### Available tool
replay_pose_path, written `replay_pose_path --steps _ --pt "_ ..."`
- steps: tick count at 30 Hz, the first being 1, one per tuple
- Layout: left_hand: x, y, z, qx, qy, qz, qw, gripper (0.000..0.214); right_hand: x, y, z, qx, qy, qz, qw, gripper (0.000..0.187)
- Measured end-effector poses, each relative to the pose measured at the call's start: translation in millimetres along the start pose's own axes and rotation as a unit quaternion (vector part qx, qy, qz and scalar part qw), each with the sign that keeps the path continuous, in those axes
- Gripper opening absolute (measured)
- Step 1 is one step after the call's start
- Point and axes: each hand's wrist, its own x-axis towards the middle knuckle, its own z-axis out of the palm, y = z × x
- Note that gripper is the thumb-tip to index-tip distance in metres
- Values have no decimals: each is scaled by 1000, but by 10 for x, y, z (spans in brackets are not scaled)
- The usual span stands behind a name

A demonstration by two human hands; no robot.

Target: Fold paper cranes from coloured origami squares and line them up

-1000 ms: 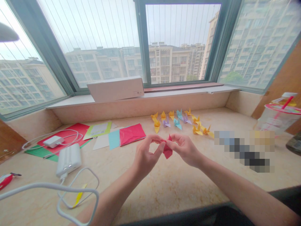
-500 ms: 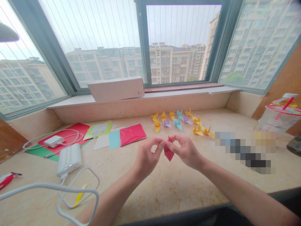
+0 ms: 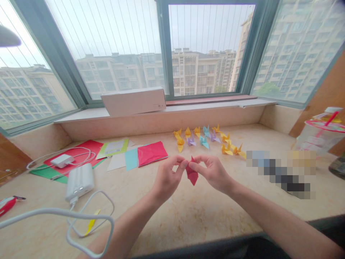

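A small folded piece of red paper hangs between my two hands above the marble ledge. My left hand pinches its upper left part with thumb and fingertips. My right hand pinches its upper right part the same way. Behind them stand several finished paper cranes in yellow, blue and purple. A stack of red paper squares lies to the left of the cranes.
Coloured sheets lie at the left with a white charger on them. A white power bank and looping cable sit nearer. A white box rests on the sill. A plastic cup with straw stands at the right.
Both hands stay pinched on the red paper; the piece has shifted slightly and the fingers have moved a little closer together at its top.
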Motion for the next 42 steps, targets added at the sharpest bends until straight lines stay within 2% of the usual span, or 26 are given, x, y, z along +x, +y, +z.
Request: replay_pose_path --steps 5,11,16,20,23,27,30,33,35,39,42 --pt "-2 0 -4 -16 24 -19 999 18 7 -20 -5 27 -50 22 998 35" --pt "2 18 9 -83 19 -44 995 21 45 13 -36 88 -45 46 994 36" --pt "3 15 12 -62 13 -14 998 12 40 17 -53 75 -62 42 994 37" --pt "-5 -6 23 -26 7 0 1000 15 24 20 -46 55 -62 40 996 35" --pt "-2 -27 37 -42 18 -19 999 14 33 37 -30 84 -37 42 995 32" --pt "11 -35 47 -71 74 -57 993 18 80 70 -44 133 68 44 988 31" --pt "1 -14 62 -49 45 -59 996 21 111 91 -72 147 128 33 980 30" --pt "-30 -1 103 -37 -22 -49 998 18 110 89 -65 140 122 31 982 31" --pt "-47 -12 131 -39 -45 -45 997 17 92 75 -40 127 103 22 986 33" --pt "-44 -74 139 -98 -51 -75 991 22 42 70 0 80 71 -9 994 42" --pt "-22 -115 122 -157 -40 -84 983 25 22 92 -7 55 91 -27 994 53"
